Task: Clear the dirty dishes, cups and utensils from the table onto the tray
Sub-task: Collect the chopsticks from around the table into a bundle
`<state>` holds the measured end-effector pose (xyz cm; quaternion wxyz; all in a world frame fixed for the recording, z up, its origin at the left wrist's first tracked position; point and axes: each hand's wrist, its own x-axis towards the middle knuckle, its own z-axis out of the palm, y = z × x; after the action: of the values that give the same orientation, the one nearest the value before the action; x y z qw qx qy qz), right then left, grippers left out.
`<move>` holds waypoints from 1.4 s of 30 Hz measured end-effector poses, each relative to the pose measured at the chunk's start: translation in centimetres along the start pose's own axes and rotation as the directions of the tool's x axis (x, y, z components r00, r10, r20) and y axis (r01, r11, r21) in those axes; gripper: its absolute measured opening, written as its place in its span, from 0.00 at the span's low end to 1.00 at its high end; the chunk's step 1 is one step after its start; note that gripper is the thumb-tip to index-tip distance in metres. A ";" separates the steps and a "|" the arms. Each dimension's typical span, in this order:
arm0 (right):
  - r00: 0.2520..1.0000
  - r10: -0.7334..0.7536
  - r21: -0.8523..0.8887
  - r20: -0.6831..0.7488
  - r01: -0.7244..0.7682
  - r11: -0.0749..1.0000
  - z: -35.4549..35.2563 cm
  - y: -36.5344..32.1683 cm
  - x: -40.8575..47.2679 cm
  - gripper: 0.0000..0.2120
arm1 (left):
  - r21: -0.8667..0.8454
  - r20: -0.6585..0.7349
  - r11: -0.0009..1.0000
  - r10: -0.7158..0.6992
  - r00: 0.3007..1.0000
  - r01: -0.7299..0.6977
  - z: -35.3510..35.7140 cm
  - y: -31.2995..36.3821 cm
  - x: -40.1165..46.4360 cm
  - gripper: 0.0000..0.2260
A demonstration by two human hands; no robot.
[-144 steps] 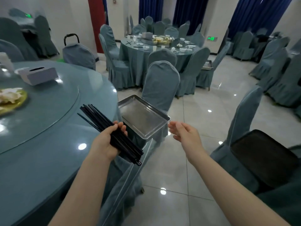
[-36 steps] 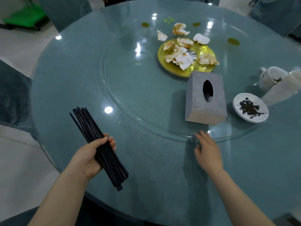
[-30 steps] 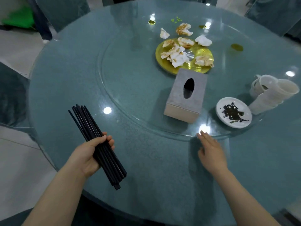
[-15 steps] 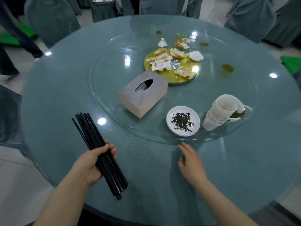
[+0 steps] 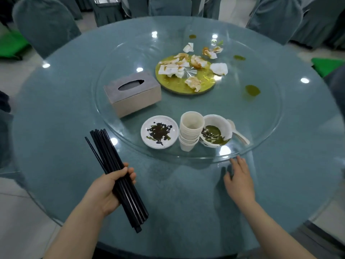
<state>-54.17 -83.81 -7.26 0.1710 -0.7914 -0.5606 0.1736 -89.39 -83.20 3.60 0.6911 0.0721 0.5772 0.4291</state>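
The right hand (image 5: 239,181), fingers spread flat at the glass turntable (image 5: 261,146) rim, has spun the stacked cups (image 5: 190,132), bowl (image 5: 216,130) and saucer (image 5: 159,131) within reach; the left hand (image 5: 106,191) still grips the black chopsticks (image 5: 112,165) above the surface (image 5: 56,118).

Black chopsticks (image 5: 112,171), white cups (image 5: 190,132), gold plate (image 5: 179,83) (grey tissue box (image 5: 132,93)), teal table (image 5: 56,113).

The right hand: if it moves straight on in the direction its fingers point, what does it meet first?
Most likely the rim of the glass turntable, just ahead of the right hand. Its fingertips look almost at it already. Farther along that line lies a white spoon.
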 end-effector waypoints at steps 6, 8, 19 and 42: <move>0.994 0.019 0.081 -0.110 -0.010 0.997 -0.6 0.8 1.7 0.22 | 0.030 0.065 0.999 0.043 0.997 -0.045 0.6 2.0 -0.5 0.05; 0.994 -0.005 0.073 -0.109 0.013 0.997 -0.8 0.8 2.8 0.22 | 0.036 0.084 0.997 0.066 0.994 -0.070 1.1 2.5 -0.6 0.06; 0.997 -0.010 -0.171 0.075 0.022 0.985 -2.2 0.2 10.1 0.29 | 0.190 0.211 0.973 0.092 0.973 -0.133 3.8 3.9 0.2 0.07; 0.960 0.268 -0.280 0.083 -0.235 0.931 3.0 -5.3 9.6 0.59 | 0.824 0.119 0.550 0.071 0.990 -0.139 14.5 2.1 13.7 0.06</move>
<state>-56.95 -72.89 -8.22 0.0051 -0.8607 -0.4819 0.1639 -78.50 -66.92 -0.57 0.5689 0.4385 0.6806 0.1444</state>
